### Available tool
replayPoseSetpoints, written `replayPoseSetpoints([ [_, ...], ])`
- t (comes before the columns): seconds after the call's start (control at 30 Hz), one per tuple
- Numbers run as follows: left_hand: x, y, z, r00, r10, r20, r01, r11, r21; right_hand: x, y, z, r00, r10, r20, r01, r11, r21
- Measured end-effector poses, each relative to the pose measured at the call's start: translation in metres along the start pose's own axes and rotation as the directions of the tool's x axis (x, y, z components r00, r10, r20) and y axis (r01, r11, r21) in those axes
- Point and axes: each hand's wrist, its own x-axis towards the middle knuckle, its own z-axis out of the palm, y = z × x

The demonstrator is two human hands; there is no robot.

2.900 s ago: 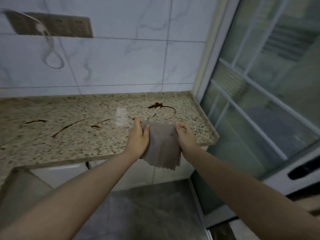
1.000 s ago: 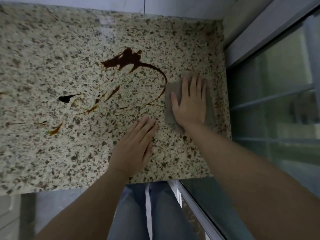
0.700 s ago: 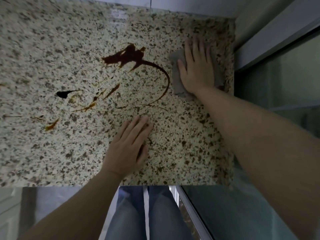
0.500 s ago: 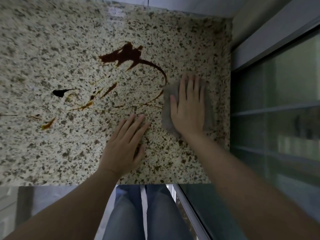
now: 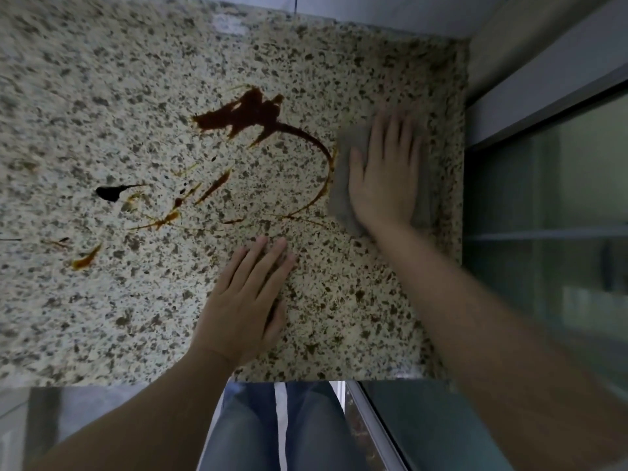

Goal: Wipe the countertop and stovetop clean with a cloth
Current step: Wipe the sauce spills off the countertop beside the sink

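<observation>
A right hand presses flat, fingers straight, on a grey cloth near the right edge of a speckled granite countertop, just beside a dark brown curved spill. The left hand rests open-palmed on bare stone nearby. No writing is legible.

The counter lies flat and bare toward its left edge. A wall bounds its far edge. A window frame bounds its right edge.
</observation>
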Motion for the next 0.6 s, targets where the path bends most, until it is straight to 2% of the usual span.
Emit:
replayPoseSetpoints([
  [0.07,0.000,0.000,0.000,1.000,0.000,-0.001,0.000,1.000,0.006,-0.040,-0.005,0.001,0.999,-0.047,0.016,0.047,0.999,0.016],
  [0.17,0.002,0.000,-0.001,1.000,0.004,0.022,-0.004,1.000,0.005,-0.026,0.000,0.003,0.994,-0.101,0.038,0.099,0.994,0.050],
  [0.37,0.002,-0.001,0.001,1.000,0.007,0.022,-0.007,1.000,0.005,0.072,0.013,0.003,0.998,-0.046,0.041,0.046,0.999,0.019],
  [0.47,0.001,-0.001,0.002,1.000,0.011,0.007,-0.011,1.000,0.001,0.063,0.014,0.004,0.997,-0.067,0.048,0.066,0.998,0.021],
  [0.6,0.001,-0.002,0.003,1.000,0.012,-0.001,-0.012,1.000,-0.006,0.010,0.014,0.007,0.999,0.050,-0.018,-0.050,0.999,-0.008],
])
